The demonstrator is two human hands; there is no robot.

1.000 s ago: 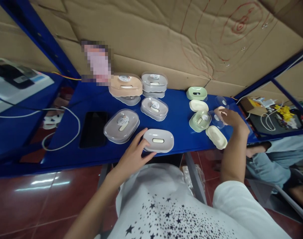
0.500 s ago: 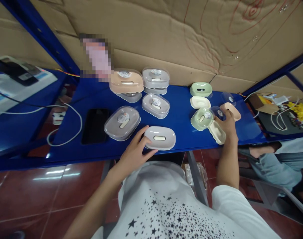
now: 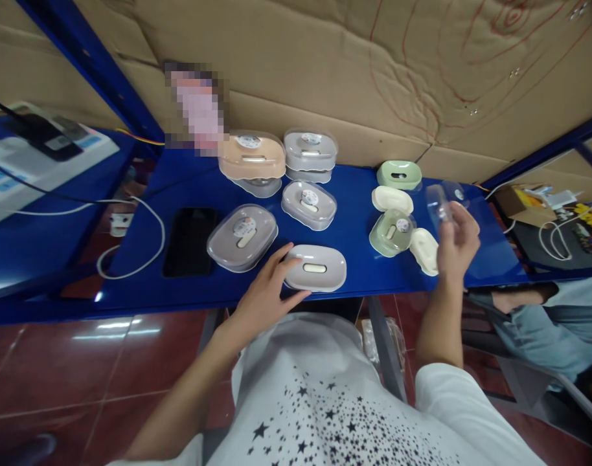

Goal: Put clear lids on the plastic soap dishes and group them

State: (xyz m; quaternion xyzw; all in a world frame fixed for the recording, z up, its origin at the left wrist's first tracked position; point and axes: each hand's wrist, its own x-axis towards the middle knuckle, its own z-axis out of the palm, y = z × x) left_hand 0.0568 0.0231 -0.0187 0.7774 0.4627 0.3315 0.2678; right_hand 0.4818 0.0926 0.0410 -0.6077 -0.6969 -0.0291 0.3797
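Note:
My left hand [image 3: 269,285] rests at the near edge of the blue table, its thumb and fingers gripping the left end of a grey soap box [image 3: 332,265] with a pale oval insert in its middle. Raised over the right part of the table, my right hand [image 3: 458,243] pinches a clear plastic lid [image 3: 436,199]. Another clear lid [image 3: 456,190] lies behind it. An orange piece [image 3: 472,215] is mostly hidden by the right hand. Left of that hand are a cream tray [image 3: 423,249] and a lidded green soap box [image 3: 390,234].
Behind stand a green box [image 3: 399,175] and a second cream tray [image 3: 392,200]. Lidded grey boxes [image 3: 242,238] and an orange one [image 3: 252,155] occupy the left half, beside a black phone-like slab [image 3: 189,241]. Cardboard [image 3: 315,71] walls the back. Someone's leg [image 3: 543,323] shows at right.
My right hand has lifted a clear lid off the table and moved slightly right, uncovering more of the cream tray. My left hand keeps its grip on the grey soap box.

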